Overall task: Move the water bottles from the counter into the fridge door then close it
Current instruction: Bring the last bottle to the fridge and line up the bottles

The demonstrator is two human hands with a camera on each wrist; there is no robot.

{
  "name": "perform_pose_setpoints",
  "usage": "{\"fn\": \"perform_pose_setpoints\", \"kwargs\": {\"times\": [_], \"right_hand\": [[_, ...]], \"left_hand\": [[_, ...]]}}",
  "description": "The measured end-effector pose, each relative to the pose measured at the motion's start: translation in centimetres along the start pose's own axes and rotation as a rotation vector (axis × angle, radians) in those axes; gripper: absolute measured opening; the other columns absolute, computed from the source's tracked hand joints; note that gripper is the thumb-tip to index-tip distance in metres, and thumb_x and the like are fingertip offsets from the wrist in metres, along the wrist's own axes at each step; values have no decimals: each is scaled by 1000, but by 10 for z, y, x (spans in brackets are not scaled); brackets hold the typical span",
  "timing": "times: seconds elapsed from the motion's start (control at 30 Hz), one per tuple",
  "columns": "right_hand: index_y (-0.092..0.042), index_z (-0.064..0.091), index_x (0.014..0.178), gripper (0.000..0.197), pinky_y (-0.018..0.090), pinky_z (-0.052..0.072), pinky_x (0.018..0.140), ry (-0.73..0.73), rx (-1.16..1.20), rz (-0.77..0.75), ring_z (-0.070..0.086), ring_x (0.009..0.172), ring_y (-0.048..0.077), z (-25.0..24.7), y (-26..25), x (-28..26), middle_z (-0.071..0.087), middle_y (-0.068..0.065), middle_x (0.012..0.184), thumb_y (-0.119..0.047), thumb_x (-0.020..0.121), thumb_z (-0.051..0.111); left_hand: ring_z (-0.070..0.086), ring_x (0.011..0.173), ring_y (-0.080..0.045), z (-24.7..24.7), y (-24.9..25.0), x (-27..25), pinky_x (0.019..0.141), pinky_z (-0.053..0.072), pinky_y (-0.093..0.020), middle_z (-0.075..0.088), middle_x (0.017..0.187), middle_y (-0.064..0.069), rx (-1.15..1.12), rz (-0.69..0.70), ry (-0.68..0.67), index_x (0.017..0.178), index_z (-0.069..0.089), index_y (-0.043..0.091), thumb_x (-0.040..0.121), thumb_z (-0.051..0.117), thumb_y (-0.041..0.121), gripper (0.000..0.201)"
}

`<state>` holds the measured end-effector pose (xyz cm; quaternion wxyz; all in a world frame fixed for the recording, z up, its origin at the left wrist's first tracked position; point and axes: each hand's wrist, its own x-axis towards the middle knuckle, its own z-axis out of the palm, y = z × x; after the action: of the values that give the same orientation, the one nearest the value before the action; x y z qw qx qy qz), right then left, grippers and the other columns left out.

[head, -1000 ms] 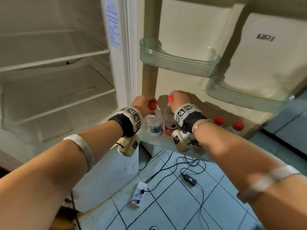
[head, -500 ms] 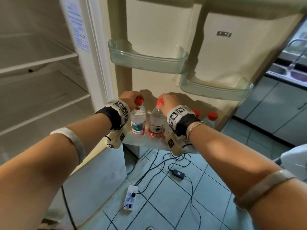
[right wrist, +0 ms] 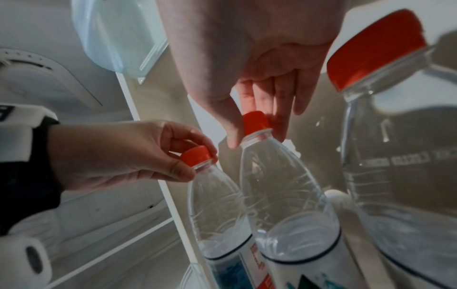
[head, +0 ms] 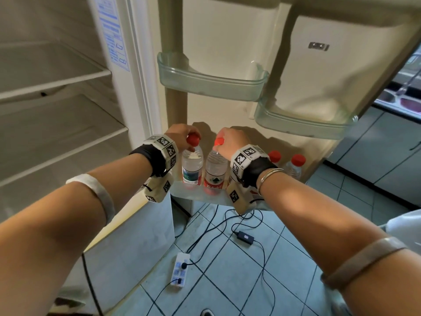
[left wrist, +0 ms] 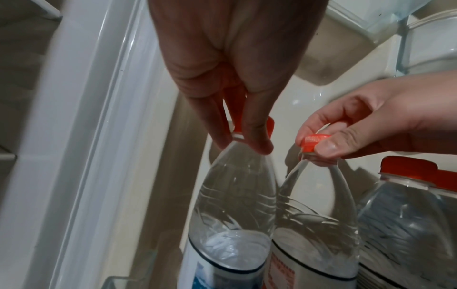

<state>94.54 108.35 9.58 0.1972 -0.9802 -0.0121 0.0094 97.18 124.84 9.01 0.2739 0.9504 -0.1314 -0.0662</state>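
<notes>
Several clear water bottles with red caps stand in the bottom shelf of the open fridge door. My left hand pinches the cap of the leftmost one, the blue-labelled bottle; the left wrist view shows the fingertips at its neck. My right hand pinches the cap of the red-labelled bottle beside it, and its fingers wrap the cap. Both bottles are upright and touch each other. Two more bottles stand further right on the same shelf.
Two see-through door bins hang above the bottles. The fridge body with bare shelves is to the left. On the tiled floor below lie a power strip, an adapter and cables. Kitchen cabinets stand at the right.
Both hands keep their pinch on the caps and the two bottles stay upright on the shelf. Only my head view has swung to the right.
</notes>
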Motion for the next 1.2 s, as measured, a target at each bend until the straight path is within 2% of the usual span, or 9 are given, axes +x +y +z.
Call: {"fn": "perform_pose_setpoints", "kwargs": {"times": [0.3, 0.43, 0.63, 0.77, 0.93, 1.03, 1.1, 1.17, 1.2], "right_hand": [[-20, 59, 114, 29, 23, 40, 76, 69, 80, -10, 60, 102, 24, 7, 9, -17, 64, 4, 113, -20, 85, 61], [-12, 56, 119, 30, 24, 41, 85, 165, 171, -45, 59, 108, 23, 2, 12, -27, 63, 7, 120, -17, 89, 57], [-15, 64, 103, 19, 34, 49, 90, 374, 225, 16, 63, 101, 22, -25, 47, -40, 69, 3, 107, -13, 87, 52], [-15, 70, 86, 23, 37, 54, 73, 429, 132, 34, 65, 82, 29, -47, 85, -56, 72, 9, 88, -13, 87, 47], [-14, 69, 76, 29, 31, 51, 67, 518, 110, 106, 63, 75, 30, -73, 141, -79, 69, 10, 80, -10, 86, 42], [-13, 63, 71, 26, 31, 42, 64, 578, 65, 115, 53, 72, 28, -91, 175, -89, 58, 10, 74, -10, 86, 42], [-10, 59, 74, 23, 33, 41, 64, 656, 94, 144, 53, 76, 29, -102, 190, -91, 56, 11, 80, -7, 86, 40], [-8, 56, 92, 14, 36, 47, 72, 753, 184, 168, 56, 88, 30, -116, 202, -87, 56, 12, 102, -5, 86, 44], [-9, 53, 105, 21, 39, 49, 79, 769, 236, 201, 56, 97, 31, -122, 206, -82, 53, 12, 114, -5, 86, 47]], "left_hand": [[56, 115, -25, 6, -1, -9, 92, 44, -27, 62, 122, -9, -76, -20, 27, 115, 62, 15, 73, 72, -1, 45], [56, 115, -26, 9, -1, -19, 102, 43, -35, 61, 124, -8, -108, -13, 53, 118, 60, 19, 73, 72, 1, 50], [55, 117, -27, 6, 15, -34, 99, 41, -33, 61, 123, -9, -108, -4, 192, 119, 59, 18, 81, 66, 10, 39], [52, 121, -26, 5, 30, -40, 95, 40, -30, 59, 127, -10, -157, -28, 256, 119, 59, 18, 82, 63, 9, 39], [52, 122, -26, 18, 47, -44, 101, 40, -32, 59, 128, -5, -174, -81, 326, 119, 59, 15, 85, 60, 9, 34], [54, 120, -27, 24, 59, -46, 101, 42, -34, 61, 127, -7, -169, -121, 397, 118, 60, 14, 86, 58, 8, 33], [55, 118, -28, 25, 63, -49, 99, 43, -34, 62, 126, -9, -150, -141, 462, 118, 60, 12, 85, 58, 7, 33], [56, 116, -28, 30, 69, -53, 97, 42, -34, 62, 125, -9, -133, -167, 507, 118, 60, 11, 85, 57, 6, 34], [56, 115, -28, 32, 72, -56, 95, 42, -33, 62, 125, -9, -122, -182, 523, 118, 60, 11, 86, 57, 7, 32]]}}
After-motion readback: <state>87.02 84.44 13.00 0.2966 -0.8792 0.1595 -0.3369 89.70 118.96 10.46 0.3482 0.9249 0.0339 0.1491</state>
